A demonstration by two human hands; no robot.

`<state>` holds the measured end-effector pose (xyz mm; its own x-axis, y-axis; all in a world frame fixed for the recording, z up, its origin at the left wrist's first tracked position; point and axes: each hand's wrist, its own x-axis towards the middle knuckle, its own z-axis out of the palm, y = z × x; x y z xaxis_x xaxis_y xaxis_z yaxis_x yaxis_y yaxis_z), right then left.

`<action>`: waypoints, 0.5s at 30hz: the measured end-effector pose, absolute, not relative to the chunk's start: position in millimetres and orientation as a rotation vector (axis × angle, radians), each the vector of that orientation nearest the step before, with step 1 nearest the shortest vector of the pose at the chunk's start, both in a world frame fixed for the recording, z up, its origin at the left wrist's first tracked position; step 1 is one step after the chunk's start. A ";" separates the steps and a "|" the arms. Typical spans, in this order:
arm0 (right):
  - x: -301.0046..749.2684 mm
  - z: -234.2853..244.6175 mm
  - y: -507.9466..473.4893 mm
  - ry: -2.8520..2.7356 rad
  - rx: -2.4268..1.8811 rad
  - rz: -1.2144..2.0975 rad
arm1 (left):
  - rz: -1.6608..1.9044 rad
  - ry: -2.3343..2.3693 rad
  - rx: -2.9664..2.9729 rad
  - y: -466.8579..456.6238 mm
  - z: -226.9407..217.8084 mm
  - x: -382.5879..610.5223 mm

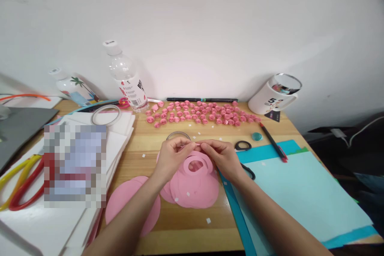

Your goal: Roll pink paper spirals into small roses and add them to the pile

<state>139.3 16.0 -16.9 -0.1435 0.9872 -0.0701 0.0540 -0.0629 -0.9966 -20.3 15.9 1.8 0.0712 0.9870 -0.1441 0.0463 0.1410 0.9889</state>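
Both left hand (pixel 175 153) and right hand (pixel 221 156) pinched on pink paper strip (pixel 195 173); gripped end mostly hidden.

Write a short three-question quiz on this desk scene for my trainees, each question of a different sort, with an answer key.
1. Multiple choice: what colour is the ring-shaped paper just below the left hand and right hand in the picture?
A yellow
B pink
C green

2. True or false: the white mug stands to the right of the clear bottle.

3. Fill in the missing word: the scissors at the left edge have one yellow handle and one ___ handle.

Key: 1 B; 2 true; 3 red.
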 end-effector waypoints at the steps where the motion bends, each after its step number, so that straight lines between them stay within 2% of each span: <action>1: 139.1 -16.5 16.0 -1.319 -1.223 1.339 | 1.029 1.239 1.160 15.8 1.8 -20.2; 15: 138.0 -19.5 14.4 -1.225 -1.184 1.358 | 1.034 1.235 1.207 16.2 0.8 -19.3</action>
